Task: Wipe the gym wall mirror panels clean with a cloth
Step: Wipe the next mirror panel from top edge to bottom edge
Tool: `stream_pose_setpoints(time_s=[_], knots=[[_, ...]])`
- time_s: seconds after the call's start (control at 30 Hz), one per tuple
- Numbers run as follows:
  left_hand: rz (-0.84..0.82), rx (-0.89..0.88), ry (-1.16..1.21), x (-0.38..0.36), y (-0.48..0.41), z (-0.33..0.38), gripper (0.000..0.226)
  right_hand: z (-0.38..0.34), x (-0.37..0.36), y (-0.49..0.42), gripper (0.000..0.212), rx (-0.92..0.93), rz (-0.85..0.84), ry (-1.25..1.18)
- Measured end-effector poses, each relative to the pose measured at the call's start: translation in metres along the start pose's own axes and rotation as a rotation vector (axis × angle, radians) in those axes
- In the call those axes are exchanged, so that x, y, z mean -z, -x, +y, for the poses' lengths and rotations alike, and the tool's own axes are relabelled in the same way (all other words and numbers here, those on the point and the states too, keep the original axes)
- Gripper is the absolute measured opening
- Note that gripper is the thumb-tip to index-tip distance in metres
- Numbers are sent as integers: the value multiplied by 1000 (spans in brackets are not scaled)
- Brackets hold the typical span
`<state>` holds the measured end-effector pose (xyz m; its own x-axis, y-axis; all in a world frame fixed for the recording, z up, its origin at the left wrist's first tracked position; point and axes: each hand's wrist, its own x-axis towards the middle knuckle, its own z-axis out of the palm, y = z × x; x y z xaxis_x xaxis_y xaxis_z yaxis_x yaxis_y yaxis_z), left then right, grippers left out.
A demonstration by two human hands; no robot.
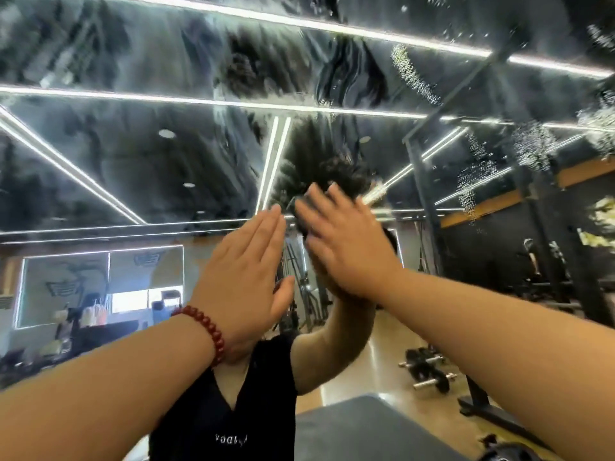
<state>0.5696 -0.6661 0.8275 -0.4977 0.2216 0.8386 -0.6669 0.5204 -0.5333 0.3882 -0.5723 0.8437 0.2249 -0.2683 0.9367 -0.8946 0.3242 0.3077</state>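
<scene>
Much of the mirror point(139, 134) is hard to read: its upper part is covered in wet, smeared streaks, with patches of droplets at the upper right, and the reflected ceiling light strips blur through them. The cloth point(301, 212) is almost wholly hidden. Only a dark edge shows past the fingertips of the right hand point(346, 247), which is blurred, and the cloth's full shape cannot be made out.

The right hand lies flat against the mirror with fingers straight, pressing the cloth to the glass just above the middle of the view. The left hand point(248, 277) is open too, fingers straight and close together, palm toward the mirror just beside the right hand. Whether it touches the glass cannot be told. A red bead bracelet point(213, 334) circles the left wrist.

The reflection shows a person in a black top, the face behind the hands, with dumbbells point(427, 371) on the floor.
</scene>
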Motion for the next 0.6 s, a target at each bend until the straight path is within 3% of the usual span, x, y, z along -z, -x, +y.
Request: stream_pose_setpoints(time_s=[0.07, 0.13, 0.27, 0.33, 0.5, 0.6], knots=[[10, -31, -41, 6, -8, -24, 77, -6, -2, 16, 56, 173, -76, -23], [-19, -53, -83, 9, -16, -48, 79, 5, 5, 0, 56, 201, -116, -27], [-45, -22, -95, 8, -18, -56, 79, 32, 14, -63, 53, -241, -8, -45], [-20, -6, -89, 7, -16, -55, 78, 26, 12, -64, 53, -339, 31, -47], [3, 12, -95, 5, -15, -60, 80, -20, 5, -22, 56, 133, -93, 2], [-21, 34, -103, 5, -14, -58, 81, 0, 13, -51, 57, 113, -114, -19]])
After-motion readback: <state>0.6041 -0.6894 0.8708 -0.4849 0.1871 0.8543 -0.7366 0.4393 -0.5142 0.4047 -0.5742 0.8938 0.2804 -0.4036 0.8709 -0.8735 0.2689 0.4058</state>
